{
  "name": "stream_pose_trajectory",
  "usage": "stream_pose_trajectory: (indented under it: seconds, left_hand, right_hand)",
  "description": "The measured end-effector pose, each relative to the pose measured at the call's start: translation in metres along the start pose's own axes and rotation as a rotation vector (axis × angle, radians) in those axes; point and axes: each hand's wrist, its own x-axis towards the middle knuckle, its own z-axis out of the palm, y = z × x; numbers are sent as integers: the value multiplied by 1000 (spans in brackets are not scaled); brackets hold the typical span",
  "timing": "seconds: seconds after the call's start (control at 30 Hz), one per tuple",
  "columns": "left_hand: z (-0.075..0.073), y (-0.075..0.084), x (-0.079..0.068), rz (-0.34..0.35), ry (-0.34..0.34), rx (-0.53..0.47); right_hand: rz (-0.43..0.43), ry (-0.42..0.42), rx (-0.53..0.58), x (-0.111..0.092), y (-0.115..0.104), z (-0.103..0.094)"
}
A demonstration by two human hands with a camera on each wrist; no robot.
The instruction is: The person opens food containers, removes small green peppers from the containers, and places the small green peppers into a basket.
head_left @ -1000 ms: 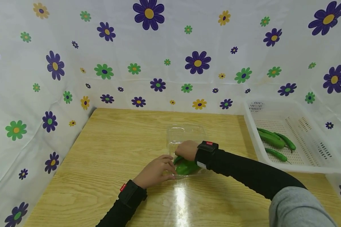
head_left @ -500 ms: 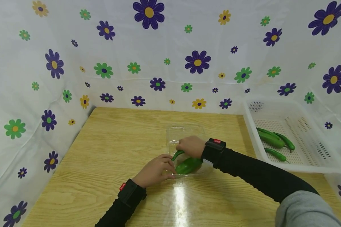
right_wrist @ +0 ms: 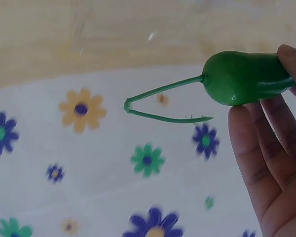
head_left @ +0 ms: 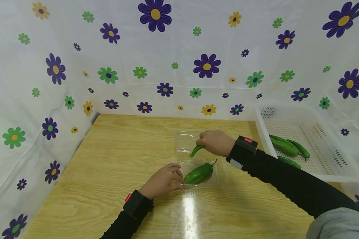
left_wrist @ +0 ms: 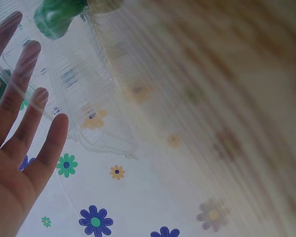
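Observation:
My right hand (head_left: 216, 142) pinches a green chili pepper (head_left: 196, 150) above the middle of a clear plastic clamshell box (head_left: 182, 159). In the right wrist view, thumb and fingers hold the pepper's body, and its long thin stem is bent back sharply. A thicker green pepper (head_left: 199, 174) lies slantwise in the front half of the box, its stem pointing up to the right. At the box's near left wall rests my left hand (head_left: 166, 181). Its fingers (left_wrist: 20, 123) are nearly straight and spread against the clear plastic in the left wrist view.
A white perforated plastic basket (head_left: 317, 142) stands at the right, with several green peppers (head_left: 285, 147) along its left side. The wooden table (head_left: 122, 146) meets a white flower-print cloth (head_left: 179, 43) at the back and sides.
My right hand has lifted the chili pepper out of the box's front half, moving up and right. The thicker pepper is now fully uncovered. My left hand stays at the box wall.

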Motion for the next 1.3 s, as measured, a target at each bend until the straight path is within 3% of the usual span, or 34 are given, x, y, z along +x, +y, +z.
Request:
stream_pose_trajectory:
  seconds: [0.33,0.57,0.7,0.9,1.3]
  left_hand:
    - [-5,-1,-3,-35,7,-5]
    - [-7,-1,-4,-44,8,-23]
    - [-8,-1,-5,-45,4,-29]
    - [-6,-2,-5,-37,9,-24]
    - [-1,-1,-10,-38,11,-38]
  right_hand:
    - [373,14,49,-44,92,-53]
    - [587,-9,65,-88,151,-61]
    - [666,-58,110,-110,183,-50]
    - [767,-128,157,-135,218,-17]
    - [824,-241,186,-159,233,56]
